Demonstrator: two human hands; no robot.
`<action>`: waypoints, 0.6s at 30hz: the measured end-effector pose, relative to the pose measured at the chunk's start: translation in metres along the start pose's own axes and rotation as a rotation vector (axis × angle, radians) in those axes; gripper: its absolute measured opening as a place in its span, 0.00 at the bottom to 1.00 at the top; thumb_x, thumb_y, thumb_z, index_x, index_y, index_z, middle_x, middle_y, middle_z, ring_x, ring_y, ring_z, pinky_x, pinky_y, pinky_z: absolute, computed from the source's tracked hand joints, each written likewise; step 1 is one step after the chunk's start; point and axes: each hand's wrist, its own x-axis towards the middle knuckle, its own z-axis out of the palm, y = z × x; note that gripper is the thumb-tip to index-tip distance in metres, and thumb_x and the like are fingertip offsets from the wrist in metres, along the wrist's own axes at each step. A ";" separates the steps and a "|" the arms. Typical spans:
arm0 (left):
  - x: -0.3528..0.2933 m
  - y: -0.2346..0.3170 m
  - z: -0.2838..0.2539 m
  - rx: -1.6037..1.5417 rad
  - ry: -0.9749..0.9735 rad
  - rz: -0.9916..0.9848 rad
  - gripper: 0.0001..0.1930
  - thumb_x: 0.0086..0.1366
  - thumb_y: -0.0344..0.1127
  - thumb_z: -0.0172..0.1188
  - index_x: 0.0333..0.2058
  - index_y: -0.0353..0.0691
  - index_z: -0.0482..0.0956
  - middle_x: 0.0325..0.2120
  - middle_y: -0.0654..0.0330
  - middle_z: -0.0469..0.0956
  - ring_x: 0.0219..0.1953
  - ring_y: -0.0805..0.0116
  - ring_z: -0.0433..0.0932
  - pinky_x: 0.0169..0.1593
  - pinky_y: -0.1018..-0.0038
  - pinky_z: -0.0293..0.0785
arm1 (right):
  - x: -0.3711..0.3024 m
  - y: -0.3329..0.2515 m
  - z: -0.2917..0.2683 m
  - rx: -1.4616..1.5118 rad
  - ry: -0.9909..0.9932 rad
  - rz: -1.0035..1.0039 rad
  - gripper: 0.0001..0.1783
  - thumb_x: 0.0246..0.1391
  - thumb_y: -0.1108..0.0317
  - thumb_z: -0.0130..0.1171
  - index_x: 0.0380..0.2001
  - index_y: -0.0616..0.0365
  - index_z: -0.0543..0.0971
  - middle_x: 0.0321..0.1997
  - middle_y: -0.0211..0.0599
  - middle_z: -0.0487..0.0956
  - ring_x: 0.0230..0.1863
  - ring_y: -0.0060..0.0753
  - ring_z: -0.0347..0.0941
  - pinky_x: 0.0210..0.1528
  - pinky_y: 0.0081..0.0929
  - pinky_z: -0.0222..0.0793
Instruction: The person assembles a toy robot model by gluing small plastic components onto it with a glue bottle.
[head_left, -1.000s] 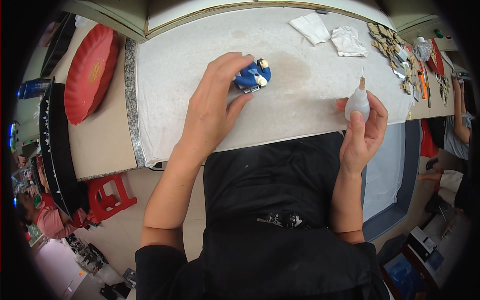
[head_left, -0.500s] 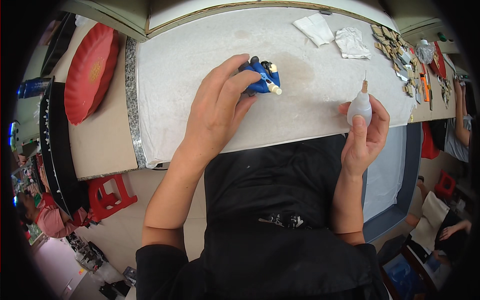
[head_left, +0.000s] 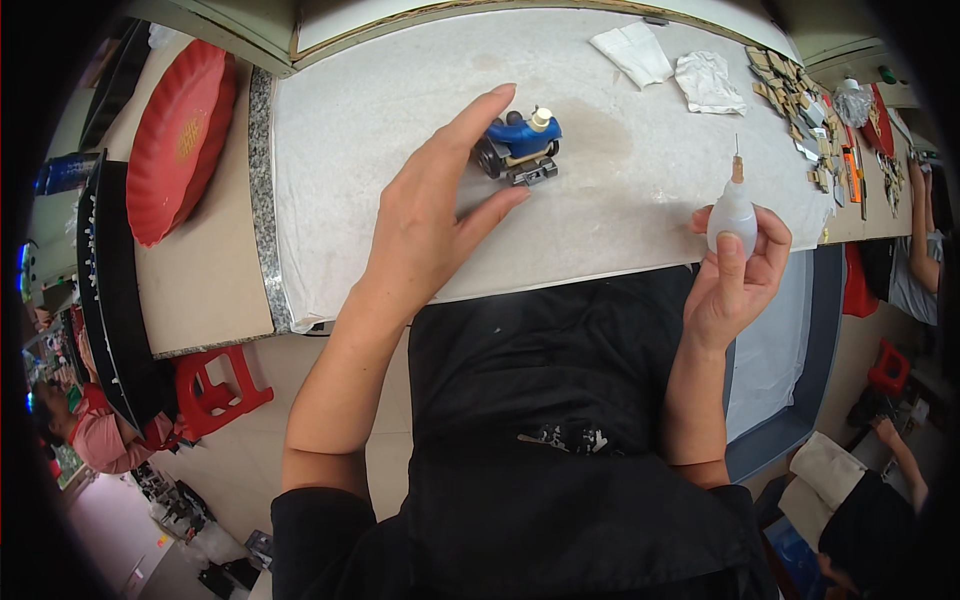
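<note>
A small blue toy figure (head_left: 534, 134) with a cream round knob and dark, wheel-like parts is on the white sheet covering the bench. My left hand (head_left: 430, 195) curves around its left side, thumb and index finger spread wide apart with no grip on it visible. Part of the toy is hidden behind that hand. Farther right, my right hand (head_left: 745, 265) holds a white squeeze bottle (head_left: 732, 222). Its thin needle tip points up and away from me, and my thumb presses against the bottle's side.
Two crumpled white cloths (head_left: 632, 55) lie at the back right. Beside them is a pile of small tan and grey pieces (head_left: 795, 100), near an orange-handled tool (head_left: 852, 175). A red scalloped tray (head_left: 180, 145) stands at the left. Other people are at both sides.
The toy has turned from lying tilted to showing its dark wheels and base. My left fingers have spread off it. The bottle has shifted slightly right.
</note>
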 end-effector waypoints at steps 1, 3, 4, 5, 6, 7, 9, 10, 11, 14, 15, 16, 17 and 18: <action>0.000 0.000 0.000 0.001 -0.002 -0.004 0.35 0.46 0.27 0.68 0.55 0.43 0.64 0.48 0.56 0.73 0.47 0.64 0.73 0.51 0.70 0.70 | -0.001 0.001 -0.001 0.061 0.015 -0.014 0.18 0.47 0.76 0.58 0.42 0.64 0.67 0.40 0.44 0.72 0.35 0.35 0.74 0.42 0.28 0.69; 0.001 0.001 -0.001 -0.019 -0.028 -0.036 0.36 0.46 0.27 0.68 0.56 0.43 0.64 0.48 0.57 0.73 0.48 0.64 0.73 0.52 0.70 0.69 | -0.002 0.004 -0.002 0.112 0.040 -0.024 0.18 0.46 0.77 0.59 0.41 0.63 0.67 0.40 0.44 0.72 0.36 0.34 0.73 0.42 0.28 0.69; 0.001 0.001 -0.001 -0.020 -0.031 -0.040 0.36 0.46 0.27 0.68 0.56 0.43 0.64 0.48 0.57 0.73 0.48 0.64 0.73 0.52 0.70 0.69 | -0.003 0.005 -0.003 0.163 0.066 -0.039 0.18 0.44 0.77 0.60 0.40 0.61 0.68 0.41 0.45 0.71 0.37 0.34 0.72 0.42 0.28 0.69; 0.002 0.001 -0.002 -0.028 -0.028 -0.037 0.35 0.47 0.28 0.67 0.55 0.43 0.64 0.48 0.58 0.73 0.48 0.65 0.73 0.52 0.70 0.69 | -0.004 0.006 -0.002 0.161 0.068 -0.034 0.18 0.44 0.77 0.60 0.40 0.61 0.68 0.41 0.45 0.71 0.37 0.34 0.72 0.42 0.28 0.69; 0.003 0.000 -0.001 -0.036 -0.026 -0.034 0.34 0.47 0.28 0.67 0.55 0.42 0.65 0.48 0.58 0.73 0.47 0.65 0.73 0.52 0.71 0.69 | -0.006 0.007 0.000 0.150 0.116 -0.044 0.18 0.43 0.78 0.61 0.40 0.61 0.68 0.42 0.45 0.71 0.37 0.33 0.71 0.42 0.28 0.68; 0.003 0.000 -0.001 -0.036 -0.032 -0.037 0.34 0.47 0.28 0.67 0.55 0.42 0.65 0.48 0.58 0.73 0.47 0.65 0.73 0.52 0.71 0.69 | -0.008 0.008 0.002 0.137 0.164 -0.054 0.19 0.43 0.78 0.61 0.39 0.60 0.68 0.43 0.45 0.70 0.37 0.32 0.70 0.42 0.27 0.68; 0.004 -0.001 -0.001 -0.025 -0.023 0.011 0.31 0.47 0.27 0.67 0.53 0.40 0.68 0.48 0.58 0.73 0.47 0.65 0.74 0.52 0.72 0.69 | -0.011 0.009 0.002 0.105 0.110 -0.059 0.19 0.42 0.78 0.62 0.39 0.60 0.68 0.42 0.45 0.70 0.38 0.32 0.71 0.43 0.27 0.68; 0.004 -0.001 -0.001 -0.026 -0.030 0.009 0.31 0.47 0.27 0.67 0.53 0.40 0.68 0.48 0.58 0.73 0.47 0.65 0.74 0.52 0.72 0.69 | -0.012 0.009 0.003 0.074 0.052 -0.070 0.20 0.41 0.78 0.63 0.38 0.60 0.69 0.42 0.44 0.70 0.38 0.32 0.71 0.43 0.27 0.69; 0.004 -0.002 -0.001 -0.009 -0.023 0.023 0.30 0.47 0.27 0.67 0.52 0.39 0.69 0.48 0.58 0.73 0.47 0.65 0.74 0.52 0.72 0.69 | -0.013 0.008 0.006 0.072 0.057 -0.065 0.20 0.41 0.78 0.63 0.38 0.60 0.69 0.42 0.44 0.70 0.38 0.32 0.71 0.43 0.27 0.69; 0.004 0.001 -0.003 0.020 -0.029 0.034 0.29 0.47 0.27 0.67 0.50 0.39 0.71 0.48 0.58 0.73 0.47 0.65 0.74 0.51 0.72 0.69 | -0.013 0.008 0.018 0.001 -0.127 -0.225 0.23 0.38 0.76 0.68 0.38 0.61 0.69 0.39 0.42 0.70 0.38 0.31 0.73 0.40 0.25 0.71; 0.004 0.001 -0.003 0.031 -0.033 0.031 0.28 0.46 0.27 0.68 0.49 0.39 0.71 0.48 0.57 0.74 0.48 0.65 0.74 0.51 0.72 0.69 | -0.014 0.009 0.022 -0.002 -0.161 -0.257 0.24 0.37 0.76 0.69 0.38 0.62 0.69 0.39 0.42 0.71 0.37 0.31 0.73 0.38 0.23 0.72; 0.004 0.001 -0.002 0.029 -0.040 0.031 0.28 0.46 0.27 0.68 0.49 0.39 0.71 0.48 0.57 0.74 0.48 0.65 0.74 0.51 0.72 0.69 | -0.015 0.011 0.025 -0.010 -0.188 -0.288 0.24 0.36 0.77 0.69 0.38 0.62 0.69 0.39 0.41 0.71 0.37 0.31 0.73 0.38 0.22 0.72; 0.004 0.001 0.000 0.055 -0.027 0.051 0.28 0.45 0.27 0.68 0.49 0.39 0.72 0.47 0.57 0.74 0.48 0.64 0.74 0.51 0.72 0.69 | -0.016 0.013 0.027 -0.017 -0.215 -0.320 0.24 0.35 0.78 0.70 0.38 0.61 0.69 0.38 0.41 0.71 0.37 0.31 0.74 0.37 0.22 0.72; 0.004 0.002 0.000 0.082 -0.012 0.070 0.28 0.45 0.27 0.68 0.48 0.39 0.72 0.47 0.57 0.74 0.47 0.63 0.74 0.51 0.71 0.69 | -0.016 0.014 0.028 -0.019 -0.211 -0.315 0.24 0.35 0.78 0.70 0.38 0.61 0.69 0.38 0.41 0.71 0.37 0.31 0.74 0.37 0.22 0.72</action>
